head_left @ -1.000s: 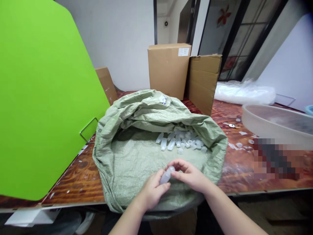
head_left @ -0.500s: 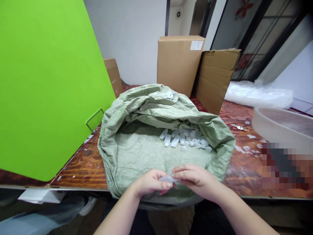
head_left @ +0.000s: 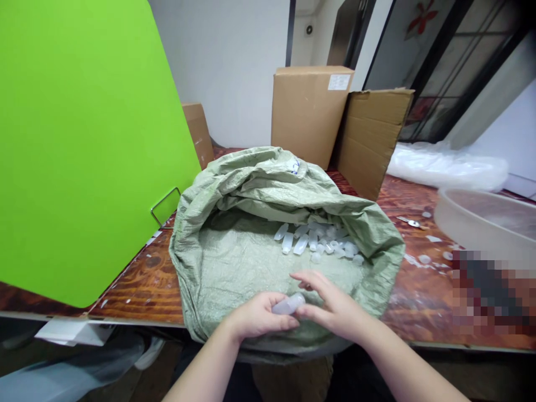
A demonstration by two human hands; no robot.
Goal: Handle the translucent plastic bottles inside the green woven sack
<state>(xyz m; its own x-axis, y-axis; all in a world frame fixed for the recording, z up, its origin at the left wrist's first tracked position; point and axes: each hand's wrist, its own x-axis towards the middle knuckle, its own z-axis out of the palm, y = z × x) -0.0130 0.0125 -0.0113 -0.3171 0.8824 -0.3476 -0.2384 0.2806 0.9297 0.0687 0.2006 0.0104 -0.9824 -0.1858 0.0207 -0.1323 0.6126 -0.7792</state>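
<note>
My left hand (head_left: pixel 263 315) is closed around a small translucent plastic bottle (head_left: pixel 288 305), which lies sideways over the near part of a green woven sack (head_left: pixel 234 285). Just to the right is my right hand (head_left: pixel 329 304), its fingers apart and its thumb close to the bottle's right end; whether the thumb touches it I cannot tell. Inside the sack's rolled-down mouth, toward the back right, lie several similar small bottles (head_left: pixel 300 244) and a cluster of small round translucent caps (head_left: pixel 330 247).
A large bright green board (head_left: pixel 92 139) stands at the left with a wire stand (head_left: pixel 165 207). Cardboard boxes (head_left: pixel 310 117) stand behind the sack. On the right of the wooden table (head_left: pixel 419 301) are a clear plastic tub (head_left: pixel 460 223), a key (head_left: pixel 412 222) and white scraps.
My right hand has opened and its fingers have lifted off the bottle's right end. The bottle stays in my left hand, now with its rounded right end showing. The view has shifted slightly.
</note>
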